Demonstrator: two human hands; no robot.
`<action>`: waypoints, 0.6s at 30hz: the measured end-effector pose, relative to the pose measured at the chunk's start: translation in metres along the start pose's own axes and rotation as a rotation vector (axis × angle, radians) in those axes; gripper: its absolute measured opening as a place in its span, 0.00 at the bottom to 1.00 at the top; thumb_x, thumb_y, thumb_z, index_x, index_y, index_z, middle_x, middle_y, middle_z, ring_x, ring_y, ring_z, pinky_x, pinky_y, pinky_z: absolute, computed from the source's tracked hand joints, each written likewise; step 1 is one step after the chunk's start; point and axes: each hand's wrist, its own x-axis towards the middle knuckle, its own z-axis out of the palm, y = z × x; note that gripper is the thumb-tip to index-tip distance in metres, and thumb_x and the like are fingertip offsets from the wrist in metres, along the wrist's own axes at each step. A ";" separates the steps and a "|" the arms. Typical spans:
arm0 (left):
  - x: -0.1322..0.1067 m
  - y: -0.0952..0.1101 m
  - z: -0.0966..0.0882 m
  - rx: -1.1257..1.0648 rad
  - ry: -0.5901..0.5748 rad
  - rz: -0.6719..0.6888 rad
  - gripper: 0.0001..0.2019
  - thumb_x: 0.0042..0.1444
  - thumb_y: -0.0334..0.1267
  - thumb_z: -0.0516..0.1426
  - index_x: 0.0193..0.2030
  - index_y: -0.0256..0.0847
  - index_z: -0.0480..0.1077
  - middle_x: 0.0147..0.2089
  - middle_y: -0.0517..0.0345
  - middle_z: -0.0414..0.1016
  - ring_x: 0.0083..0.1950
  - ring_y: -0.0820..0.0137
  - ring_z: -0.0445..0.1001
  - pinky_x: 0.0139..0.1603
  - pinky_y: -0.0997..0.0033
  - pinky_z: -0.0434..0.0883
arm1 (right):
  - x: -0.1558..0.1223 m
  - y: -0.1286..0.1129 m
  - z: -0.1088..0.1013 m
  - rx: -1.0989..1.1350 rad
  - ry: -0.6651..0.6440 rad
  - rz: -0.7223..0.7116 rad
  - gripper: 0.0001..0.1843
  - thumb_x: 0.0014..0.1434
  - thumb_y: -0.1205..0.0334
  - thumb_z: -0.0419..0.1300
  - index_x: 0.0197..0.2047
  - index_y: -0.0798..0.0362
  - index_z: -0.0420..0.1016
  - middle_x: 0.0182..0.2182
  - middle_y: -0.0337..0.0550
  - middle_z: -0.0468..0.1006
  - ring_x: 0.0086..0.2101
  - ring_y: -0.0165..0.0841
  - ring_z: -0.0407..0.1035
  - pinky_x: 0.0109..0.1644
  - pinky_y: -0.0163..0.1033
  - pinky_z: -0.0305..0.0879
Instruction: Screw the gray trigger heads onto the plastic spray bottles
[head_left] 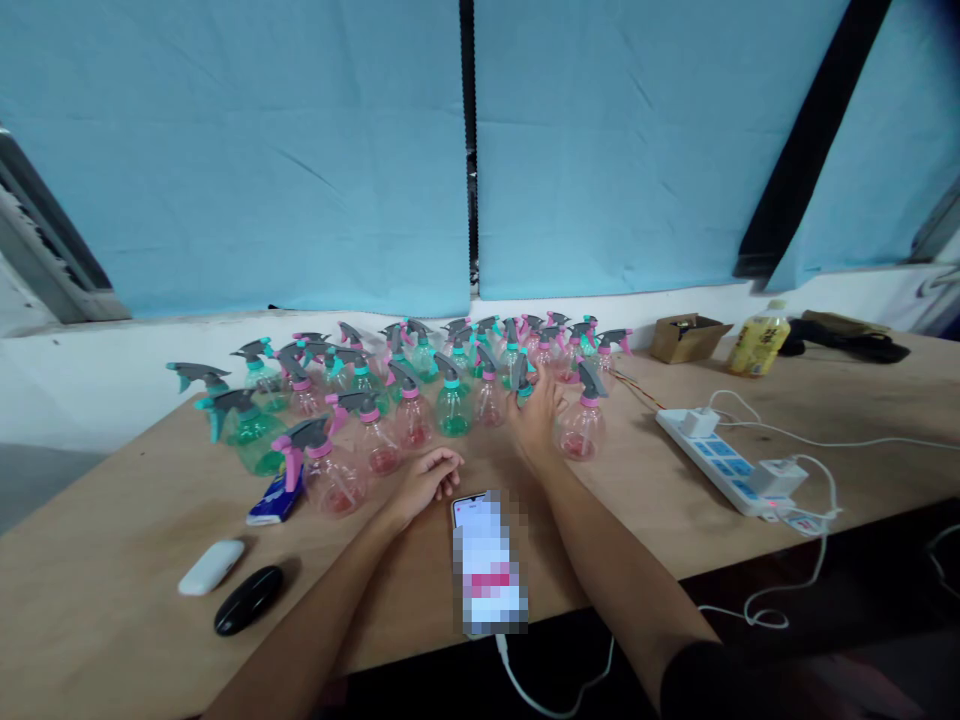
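Note:
My right hand [535, 412] is wrapped round a spray bottle with a grey head and teal collar [524, 380]; most of its body is hidden behind the hand. My left hand [431, 477] rests near the front of the bottles, fingers curled in, with nothing visible in them. Just right of my right hand stands a pink spray bottle [583, 432]. A green spray bottle [454, 408] and another pink spray bottle [413, 418] stand beyond my left hand. Between my forearms lies a phone [487, 565] with a lit, partly pixelated screen and a white cable plugged in.
Several more pink and green spray bottles [334, 485] crowd the table's back left. A blue packet [274, 500], white case [211, 567] and black case [249, 600] lie at left. To the right are a power strip [712, 455], cardboard box [686, 340] and yellow-labelled bottle [757, 340].

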 end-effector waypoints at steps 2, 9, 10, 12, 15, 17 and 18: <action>0.001 -0.002 0.000 -0.003 0.002 -0.003 0.15 0.57 0.50 0.56 0.38 0.39 0.71 0.27 0.61 0.71 0.23 0.76 0.68 0.20 0.79 0.58 | 0.000 -0.003 -0.002 0.029 -0.007 -0.032 0.34 0.55 0.58 0.55 0.64 0.55 0.56 0.47 0.54 0.71 0.47 0.48 0.61 0.53 0.56 0.54; 0.003 -0.008 -0.001 -0.026 0.002 0.004 0.15 0.57 0.50 0.56 0.38 0.39 0.71 0.27 0.62 0.70 0.22 0.77 0.68 0.20 0.79 0.58 | -0.007 -0.018 -0.008 0.267 -0.019 -0.109 0.38 0.53 0.62 0.56 0.67 0.53 0.53 0.51 0.54 0.71 0.50 0.45 0.64 0.58 0.56 0.55; 0.003 -0.008 -0.001 -0.027 0.001 0.005 0.15 0.57 0.49 0.56 0.38 0.39 0.71 0.27 0.62 0.70 0.22 0.77 0.68 0.20 0.79 0.58 | -0.009 -0.020 -0.007 0.321 -0.028 -0.116 0.37 0.53 0.62 0.56 0.67 0.53 0.53 0.50 0.53 0.71 0.49 0.43 0.65 0.57 0.54 0.56; 0.003 -0.007 -0.001 -0.027 0.001 0.007 0.15 0.57 0.49 0.56 0.38 0.39 0.71 0.27 0.62 0.71 0.22 0.77 0.68 0.20 0.79 0.58 | -0.013 -0.024 -0.005 0.432 -0.069 -0.129 0.35 0.54 0.62 0.56 0.66 0.54 0.57 0.45 0.50 0.73 0.44 0.40 0.67 0.54 0.48 0.62; 0.002 -0.005 -0.001 -0.033 0.005 0.001 0.14 0.56 0.49 0.56 0.38 0.39 0.71 0.27 0.62 0.70 0.22 0.76 0.68 0.20 0.79 0.58 | -0.017 -0.029 0.001 0.594 -0.171 -0.141 0.28 0.54 0.61 0.57 0.59 0.54 0.66 0.37 0.44 0.74 0.36 0.35 0.68 0.45 0.41 0.67; 0.000 -0.003 0.000 -0.039 0.015 -0.007 0.14 0.55 0.49 0.57 0.37 0.39 0.71 0.26 0.63 0.70 0.22 0.77 0.68 0.20 0.79 0.58 | -0.019 -0.032 0.004 0.683 -0.265 -0.152 0.20 0.54 0.62 0.57 0.51 0.54 0.73 0.32 0.41 0.74 0.32 0.32 0.67 0.41 0.38 0.67; 0.000 -0.002 0.000 -0.043 0.022 -0.010 0.14 0.55 0.49 0.57 0.37 0.39 0.71 0.26 0.63 0.70 0.22 0.77 0.67 0.20 0.79 0.58 | -0.019 -0.034 0.006 0.722 -0.317 -0.154 0.16 0.55 0.62 0.57 0.47 0.54 0.75 0.31 0.40 0.74 0.32 0.32 0.66 0.40 0.37 0.67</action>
